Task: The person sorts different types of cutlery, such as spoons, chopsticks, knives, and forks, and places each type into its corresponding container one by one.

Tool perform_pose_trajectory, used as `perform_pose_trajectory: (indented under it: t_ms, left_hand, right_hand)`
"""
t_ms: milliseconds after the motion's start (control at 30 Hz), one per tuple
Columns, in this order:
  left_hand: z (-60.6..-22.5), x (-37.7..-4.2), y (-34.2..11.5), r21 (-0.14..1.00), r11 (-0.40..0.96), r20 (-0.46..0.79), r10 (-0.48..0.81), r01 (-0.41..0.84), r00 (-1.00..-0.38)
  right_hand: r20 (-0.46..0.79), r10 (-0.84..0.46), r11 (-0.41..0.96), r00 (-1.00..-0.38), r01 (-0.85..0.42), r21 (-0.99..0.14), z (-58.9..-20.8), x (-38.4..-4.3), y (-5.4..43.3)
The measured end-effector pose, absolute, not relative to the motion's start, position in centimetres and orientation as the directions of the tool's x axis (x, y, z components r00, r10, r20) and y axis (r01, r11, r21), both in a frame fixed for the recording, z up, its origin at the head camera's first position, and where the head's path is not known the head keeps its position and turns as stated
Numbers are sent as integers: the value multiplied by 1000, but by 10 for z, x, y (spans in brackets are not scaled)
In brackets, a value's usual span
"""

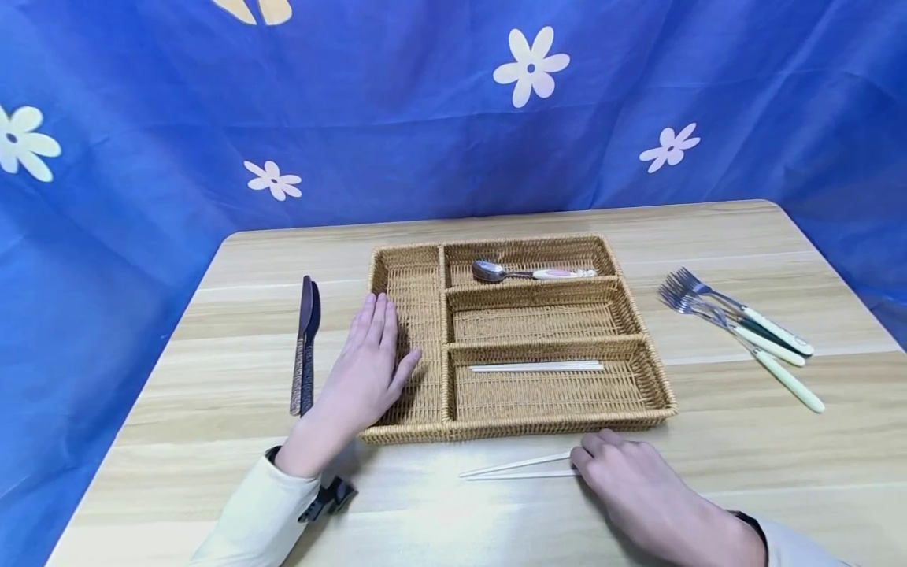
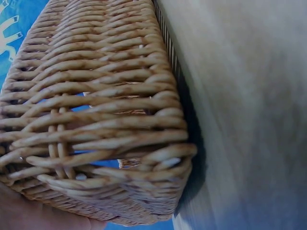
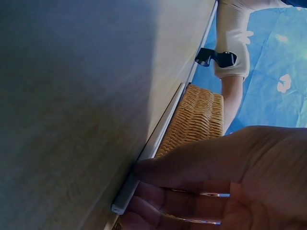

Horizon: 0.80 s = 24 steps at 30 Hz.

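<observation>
My left hand (image 1: 364,378) lies over the left wall of a wicker cutlery tray (image 1: 524,429), its fingers straight and the thumb spread over the left compartment. The tray's woven outer wall fills much of the left wrist view, with part of that hand (image 2: 43,213) low in the corner. In front of the tray, my right hand (image 1: 634,480) pinches a pair of white chopsticks (image 1: 520,475) low at the table. Their left tips show, while the hand covers their right ends in the head view. Up close, the right thumb (image 3: 192,163) presses on a chopstick (image 3: 160,129).
A spoon (image 1: 496,272) lies in the back compartment, more white chopsticks (image 1: 538,366) in the front one. Two dark knives (image 1: 305,339) lie left of the tray. Several forks (image 1: 751,323) with green and pale handles lie to its right. A blue flowered cloth (image 1: 425,142) hangs behind.
</observation>
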<state>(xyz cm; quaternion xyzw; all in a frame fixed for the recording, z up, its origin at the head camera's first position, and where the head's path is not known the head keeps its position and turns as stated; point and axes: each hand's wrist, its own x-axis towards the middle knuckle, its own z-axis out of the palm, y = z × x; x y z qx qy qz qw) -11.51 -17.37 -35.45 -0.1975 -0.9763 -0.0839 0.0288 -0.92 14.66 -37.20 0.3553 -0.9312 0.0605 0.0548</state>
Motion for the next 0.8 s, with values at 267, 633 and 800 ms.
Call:
perform_pose_trajectory:
  t_ms: [267, 633, 800]
  left_hand:
    - [-354, -114, -174, 157, 905, 102, 383, 395, -918]
    - [-353, -115, -173, 150, 908, 91, 382, 391, -920]
    - [-354, -114, -173, 133, 905, 109, 391, 403, -914]
  right_hand:
    - [150, -653, 742, -742, -667, -68, -372, -9, 145]
    - [254, -636, 748, -729, -663, -29, -377, -9, 144]
    - [281, -649, 739, -707, -674, 9, -377, -8, 144]
